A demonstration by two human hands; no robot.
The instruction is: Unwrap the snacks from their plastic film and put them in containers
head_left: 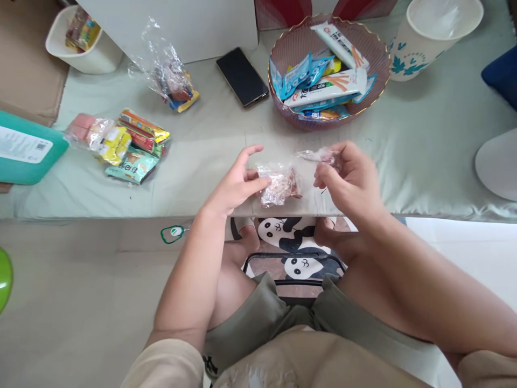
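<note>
My left hand [236, 186] pinches a small clear crinkled packet [278, 186] with brownish-red contents between thumb and fingers, just above the near edge of the pale green table [424, 151]. The other fingers of that hand are spread upward. My right hand [349, 178] is closed on a torn piece of clear wrapper [319, 156], held a little to the right of the packet. A brown-purple basket [283, 51] with blue and white snack packets stands straight behind both hands.
A black phone [242, 76] lies left of the basket. A heap of colourful snack packs [121, 144] and a clear plastic bag [169, 73] lie at the left. A white bin [86, 46], a teal box [28, 148] and a patterned cup [432, 32] stand around.
</note>
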